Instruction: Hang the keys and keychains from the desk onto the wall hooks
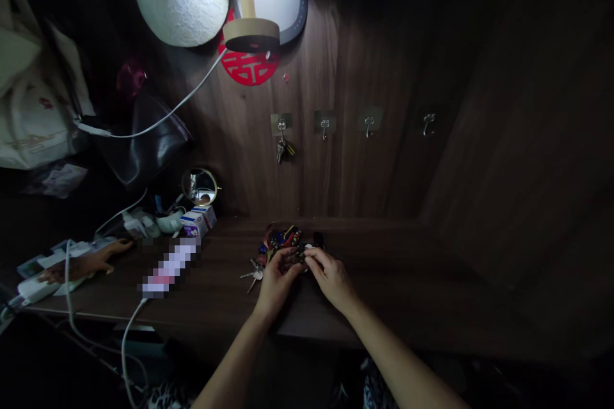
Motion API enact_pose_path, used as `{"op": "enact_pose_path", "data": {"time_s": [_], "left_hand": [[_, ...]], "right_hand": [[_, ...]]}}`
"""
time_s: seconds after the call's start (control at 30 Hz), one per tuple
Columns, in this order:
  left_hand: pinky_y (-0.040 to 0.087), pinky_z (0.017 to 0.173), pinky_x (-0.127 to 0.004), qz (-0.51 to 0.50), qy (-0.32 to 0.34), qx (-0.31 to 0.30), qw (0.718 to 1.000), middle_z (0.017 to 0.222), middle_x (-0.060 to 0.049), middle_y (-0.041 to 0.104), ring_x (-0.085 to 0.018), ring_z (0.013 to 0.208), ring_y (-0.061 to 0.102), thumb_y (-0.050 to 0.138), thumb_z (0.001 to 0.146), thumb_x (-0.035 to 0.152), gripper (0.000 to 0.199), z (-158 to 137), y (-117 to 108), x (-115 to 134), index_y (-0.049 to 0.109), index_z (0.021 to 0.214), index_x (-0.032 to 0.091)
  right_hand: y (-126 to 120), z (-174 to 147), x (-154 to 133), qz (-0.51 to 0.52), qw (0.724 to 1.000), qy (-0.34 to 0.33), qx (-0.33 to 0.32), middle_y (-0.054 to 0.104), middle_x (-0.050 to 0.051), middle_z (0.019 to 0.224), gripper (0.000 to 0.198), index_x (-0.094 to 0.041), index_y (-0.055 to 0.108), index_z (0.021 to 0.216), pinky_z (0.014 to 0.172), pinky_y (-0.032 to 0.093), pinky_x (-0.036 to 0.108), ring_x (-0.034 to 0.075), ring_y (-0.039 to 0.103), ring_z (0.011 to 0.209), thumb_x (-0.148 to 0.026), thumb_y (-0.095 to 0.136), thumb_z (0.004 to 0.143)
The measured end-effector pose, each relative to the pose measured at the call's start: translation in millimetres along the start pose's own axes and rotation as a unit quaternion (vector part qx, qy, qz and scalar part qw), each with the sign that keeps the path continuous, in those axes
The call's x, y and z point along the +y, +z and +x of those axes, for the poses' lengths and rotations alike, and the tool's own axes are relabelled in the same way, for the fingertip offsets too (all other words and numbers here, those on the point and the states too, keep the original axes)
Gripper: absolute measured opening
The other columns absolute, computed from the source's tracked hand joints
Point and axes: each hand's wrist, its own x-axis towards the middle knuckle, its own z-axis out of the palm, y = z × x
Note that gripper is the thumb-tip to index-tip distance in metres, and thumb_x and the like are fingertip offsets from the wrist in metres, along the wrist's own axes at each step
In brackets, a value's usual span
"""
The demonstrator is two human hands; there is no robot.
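My left hand and my right hand meet over the front middle of a brown wooden shelf. Between their fingertips they pinch a small dark bunch of keys; its details are dim and partly covered by the fingers. Just behind my left hand lies a jumbled pile of keys and colourful key fobs, in red, yellow and blue. Several loose silver keys on a ring rest left of that hand. Beyond my right fingers is a black fob.
Metal hooks line the wooden back wall; the leftmost one carries keys. A lamp and caps hang above. Leftward are a round mirror, small boxes, a blurred-out phone-like object on a white cable, and bags.
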Motion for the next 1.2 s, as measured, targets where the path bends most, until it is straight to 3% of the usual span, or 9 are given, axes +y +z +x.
{"op": "enact_pose_path", "data": {"time_s": [0.33, 0.5, 0.63, 0.93, 1.2], "left_hand": [[0.047, 0.073, -0.025, 0.092, 0.028, 0.026, 0.995, 0.084, -0.001, 0.065, -0.015, 0.079, 0.061, 0.059, 0.074, 0.024, 0.034, -3.4, -1.9, -0.3, 0.056, 0.108, 0.020], [0.045, 0.065, -0.022, 0.069, 0.023, 0.014, 0.997, 0.076, 0.001, 0.064, -0.012, 0.070, 0.059, 0.065, 0.071, 0.028, 0.029, -3.8, -1.3, -3.4, 0.058, 0.098, 0.019], [0.044, 0.063, -0.022, 0.002, -0.019, -0.019, 1.000, 0.070, 0.001, 0.064, -0.011, 0.064, 0.057, 0.069, 0.067, 0.036, 0.030, -6.5, 1.1, 6.2, 0.062, 0.090, 0.018], [0.044, 0.064, -0.020, -0.070, -0.075, -0.022, 0.994, 0.073, 0.000, 0.066, -0.010, 0.065, 0.057, 0.076, 0.060, 0.037, 0.038, -10.2, 1.7, 15.6, 0.067, 0.090, 0.016], [0.044, 0.062, -0.020, -0.073, -0.058, 0.012, 0.996, 0.069, 0.002, 0.065, -0.008, 0.060, 0.055, 0.076, 0.059, 0.038, 0.039, -7.9, -0.2, 12.7, 0.067, 0.090, 0.016]], "right_hand": [[0.3, 0.5, 0.1, 0.071, 0.996, 0.042, 0.037, 0.067, 0.002, 0.088, 0.016, -0.022, 0.055, 0.093, 0.061, 0.049, 0.022, 0.012, 0.065, 0.062, -0.028, 0.041, 0.088], [-0.7, 1.2, 2.7, 0.066, 0.992, 0.072, 0.078, 0.066, 0.001, 0.078, 0.017, -0.022, 0.055, 0.089, 0.058, 0.048, 0.022, 0.011, 0.062, 0.056, -0.031, 0.041, 0.088], [-0.4, 1.7, 8.4, 0.057, 0.990, 0.101, 0.081, 0.066, 0.000, 0.075, 0.018, -0.022, 0.056, 0.087, 0.055, 0.047, 0.022, 0.012, 0.062, 0.057, -0.032, 0.042, 0.087], [-6.5, 3.6, 2.5, 0.001, 0.993, -0.007, 0.117, 0.062, 0.004, 0.084, 0.016, -0.022, 0.058, 0.083, 0.076, 0.044, 0.031, 0.019, 0.055, 0.084, -0.021, 0.043, 0.085], [-12.7, 0.0, -13.2, 0.029, 0.995, -0.092, 0.030, 0.058, 0.003, 0.083, 0.009, -0.022, 0.056, 0.082, 0.080, 0.042, 0.034, 0.019, 0.053, 0.086, -0.018, 0.048, 0.082]]}}
